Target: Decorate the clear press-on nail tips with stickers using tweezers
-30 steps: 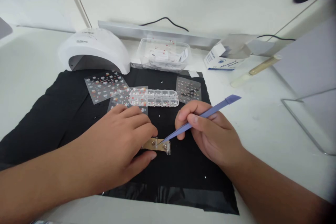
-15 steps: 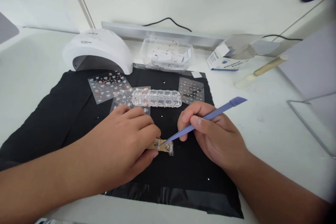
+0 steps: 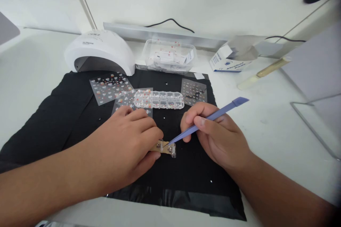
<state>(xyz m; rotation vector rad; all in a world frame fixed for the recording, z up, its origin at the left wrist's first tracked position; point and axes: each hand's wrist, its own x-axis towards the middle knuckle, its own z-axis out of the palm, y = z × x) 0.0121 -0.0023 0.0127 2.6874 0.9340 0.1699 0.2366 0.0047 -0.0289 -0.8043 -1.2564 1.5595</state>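
My left hand (image 3: 125,145) lies on the black mat (image 3: 66,113), its fingers closed on a small tan strip (image 3: 165,148) that carries clear nail tips. My right hand (image 3: 215,138) grips blue-purple tweezers (image 3: 210,118) like a pen. The tweezers' point rests on the strip between the two nail tips that show. Most of the strip is hidden under my left fingers.
Behind my hands lie a clear compartment box of small gems (image 3: 159,99) and several sticker sheets (image 3: 110,87). A white nail lamp (image 3: 99,51), a clear tub (image 3: 169,56) and a small carton (image 3: 230,60) stand at the back. A stick (image 3: 263,72) lies on the white table at right.
The view has shifted slightly. The tweezers' point has moved a little right along the strip. Both hands keep their grips.
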